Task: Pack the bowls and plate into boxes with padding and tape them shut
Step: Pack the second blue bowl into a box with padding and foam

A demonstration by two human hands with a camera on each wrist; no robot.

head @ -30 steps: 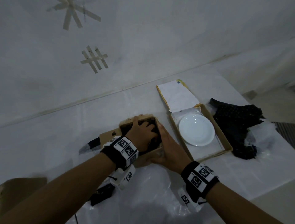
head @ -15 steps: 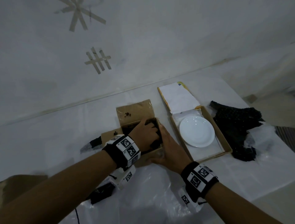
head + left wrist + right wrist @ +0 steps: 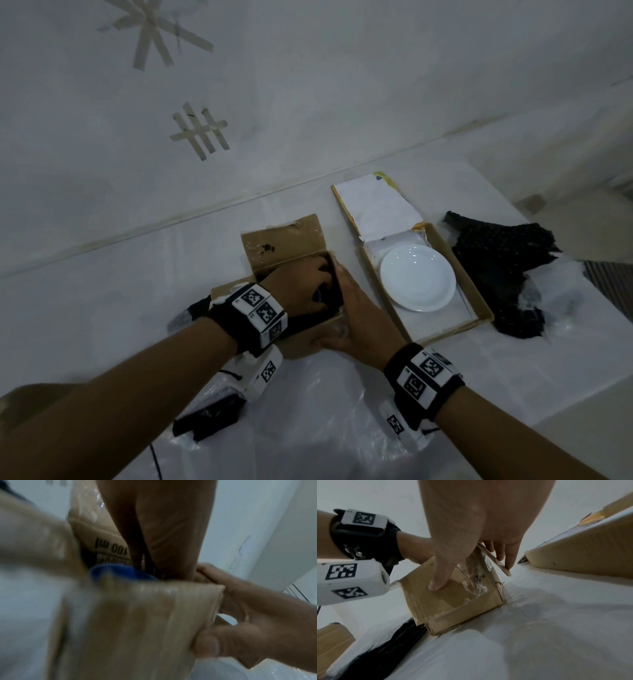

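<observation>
A small cardboard box [image 3: 308,334] stands mid-table with its far flap [image 3: 284,240] raised. My left hand [image 3: 308,284] reaches down into it, fingers straight beside a blue bowl [image 3: 120,573] and dark padding; the fingertips are hidden. My right hand [image 3: 356,308] grips the box's near right corner. Its thumb [image 3: 440,577] lies on the front wall and its fingers [image 3: 506,555] on the right side flap. To the right, a white plate [image 3: 418,277] lies in a flat open box [image 3: 479,308] lined with white padding.
Black bubble wrap [image 3: 503,267] lies right of the flat box, on clear plastic. More black wrap [image 3: 205,421] and clear plastic sheet [image 3: 308,428] lie near the front edge. Another cardboard piece [image 3: 30,401] sits at the near left. The wall stands close behind the table.
The small box's far flap has swung up and now stands open. Both hands have stayed on the box, the left one still inside it.
</observation>
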